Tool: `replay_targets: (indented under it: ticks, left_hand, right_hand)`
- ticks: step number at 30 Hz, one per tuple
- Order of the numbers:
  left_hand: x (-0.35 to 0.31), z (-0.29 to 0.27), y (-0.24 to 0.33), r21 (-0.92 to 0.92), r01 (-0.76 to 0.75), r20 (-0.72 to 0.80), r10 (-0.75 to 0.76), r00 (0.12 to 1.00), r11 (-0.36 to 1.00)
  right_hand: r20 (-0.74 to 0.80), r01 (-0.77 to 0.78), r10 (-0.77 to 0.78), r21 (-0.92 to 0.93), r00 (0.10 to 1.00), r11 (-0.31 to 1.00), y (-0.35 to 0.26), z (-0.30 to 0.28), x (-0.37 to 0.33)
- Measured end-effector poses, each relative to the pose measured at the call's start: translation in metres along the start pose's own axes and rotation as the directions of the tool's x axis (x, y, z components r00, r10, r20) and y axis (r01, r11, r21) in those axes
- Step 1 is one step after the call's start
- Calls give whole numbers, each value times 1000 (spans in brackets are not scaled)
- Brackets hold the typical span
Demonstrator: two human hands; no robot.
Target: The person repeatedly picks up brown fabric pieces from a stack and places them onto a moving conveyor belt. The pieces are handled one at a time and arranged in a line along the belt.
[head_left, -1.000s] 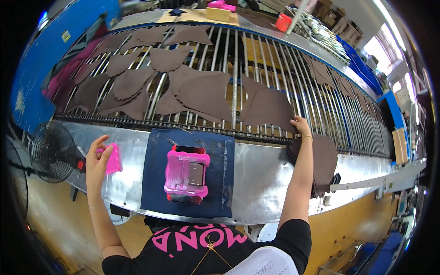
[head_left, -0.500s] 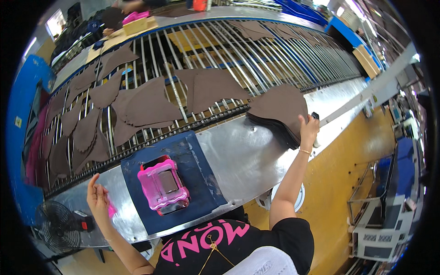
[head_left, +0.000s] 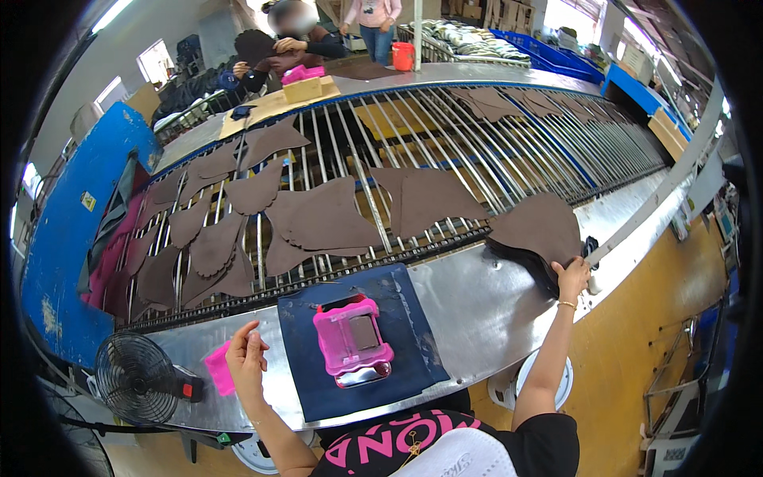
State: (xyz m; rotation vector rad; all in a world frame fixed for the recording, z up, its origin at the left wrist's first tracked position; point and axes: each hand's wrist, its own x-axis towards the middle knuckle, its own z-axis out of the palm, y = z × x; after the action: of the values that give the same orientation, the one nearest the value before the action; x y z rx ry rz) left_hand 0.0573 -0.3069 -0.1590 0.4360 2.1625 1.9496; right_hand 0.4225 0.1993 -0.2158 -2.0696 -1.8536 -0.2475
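A stack of brown cut fabric-like pieces (head_left: pixel 536 225) with a rounded outline lies at the right end of the metal table. My right hand (head_left: pixel 572 278) is at its near right edge, fingers closed on the rim of the top piece; how many layers they hold is hidden. My left hand (head_left: pixel 248 362) hovers over the metal table, fingers loosely bent and apart, holding nothing. Between my hands, a pink and red scalloped tool (head_left: pixel 354 338), with a brown patch in its frame, stands on a dark blue mat (head_left: pixel 413 350).
Beyond the table edge runs a metal-bar conveyor (head_left: pixel 350 143) bearing several brown pieces. A black fan (head_left: pixel 137 378) and a pink cloth (head_left: pixel 218 367) are at the left. Across the conveyor, one person handles a dark piece; another stands near a red bucket (head_left: pixel 403 56).
The view has shifted, so the scene sits lower and further right. My right hand has moved from the stack's right side to its near edge, its raised thumb now down against the top piece.
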Motion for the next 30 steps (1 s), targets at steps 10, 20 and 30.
replay_targets:
  ticks: [10, 20, 30]
  left_hand:
    - [-5, -7, -13, -37, 36, -20, -37, 999, 999]
    - [-1, 0, 10, 38, -30, 23, 29, 999, 999]
    - [20, 48, 43, -155, -196, 211, 226, 951, 968]
  right_hand:
    - [-62, 88, -82, 96, 995, 992, 2, 15, -1]
    - [-7, 200, -246, 601, 969, 773, -39, -94, -24]
    - [-77, -72, -722, 982, 687, -173, -168, -164, -149]
